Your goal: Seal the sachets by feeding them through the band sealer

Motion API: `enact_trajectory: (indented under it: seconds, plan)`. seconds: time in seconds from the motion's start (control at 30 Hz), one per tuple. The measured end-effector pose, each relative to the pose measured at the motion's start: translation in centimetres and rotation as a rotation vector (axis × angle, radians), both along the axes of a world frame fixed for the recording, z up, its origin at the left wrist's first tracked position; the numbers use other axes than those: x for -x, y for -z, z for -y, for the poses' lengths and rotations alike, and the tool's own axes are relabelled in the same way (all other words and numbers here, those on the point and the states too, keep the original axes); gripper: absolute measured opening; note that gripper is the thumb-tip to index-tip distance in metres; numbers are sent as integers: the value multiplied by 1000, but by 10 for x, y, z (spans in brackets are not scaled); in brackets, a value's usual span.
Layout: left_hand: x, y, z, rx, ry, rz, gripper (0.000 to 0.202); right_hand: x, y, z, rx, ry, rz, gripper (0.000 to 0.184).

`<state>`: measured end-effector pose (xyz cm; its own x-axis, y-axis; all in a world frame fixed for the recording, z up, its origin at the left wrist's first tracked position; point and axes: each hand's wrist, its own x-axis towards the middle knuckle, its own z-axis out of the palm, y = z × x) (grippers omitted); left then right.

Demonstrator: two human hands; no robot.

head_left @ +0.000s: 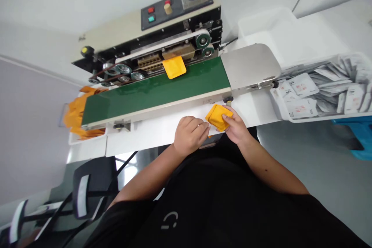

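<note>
My right hand (236,127) holds a small stack of orange pouches (218,117), its thumb on top, over the table's front edge. Close to the left of the stack is my left hand (190,135), its fingers curled closed; whatever they may hold is hidden. In front of both hands stands a band sealer (116,40) with a green conveyor belt (157,92). One orange pouch (175,68) lies on the belt, its far edge in the sealer's jaws.
At the belt's left end a white bin (87,138) holds many orange pouches. On the right, a white tray (325,117) is heaped with printed white sachets. A metal plate (250,64) extends the belt. Black chairs (95,190) stand below left, a blue stool (357,133) at right.
</note>
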<state>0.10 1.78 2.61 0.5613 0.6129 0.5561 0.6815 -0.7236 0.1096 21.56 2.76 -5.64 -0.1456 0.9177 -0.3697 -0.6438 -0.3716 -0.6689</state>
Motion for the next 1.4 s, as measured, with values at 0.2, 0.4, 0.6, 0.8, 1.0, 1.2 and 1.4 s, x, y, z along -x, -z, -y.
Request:
enact_trajectory:
  seconds: [0.2,0.4,0.6,0.8,1.0,1.2,1.4]
  plan:
    - [14,12,7,39,-23,35,21,6,-15,7,15,16,19,55]
    - [-5,5,5,163,146,-37,40,17,-25,15,-45,42,44,48]
    - [-16,3,-2,385,93,-37,66,21,-28,19,-123,46,66,42]
    - [-14,8,-4,437,130,33,86,19,-20,19,-59,-7,-2,45]
    - [-18,11,-4,483,177,80,53,24,-15,16,-28,-74,-122,45]
    - [-14,6,2,501,212,26,35,23,-18,16,-41,-106,-174,35]
    - [-9,9,-1,203,366,129,28,22,-24,18,-2,-115,-198,31]
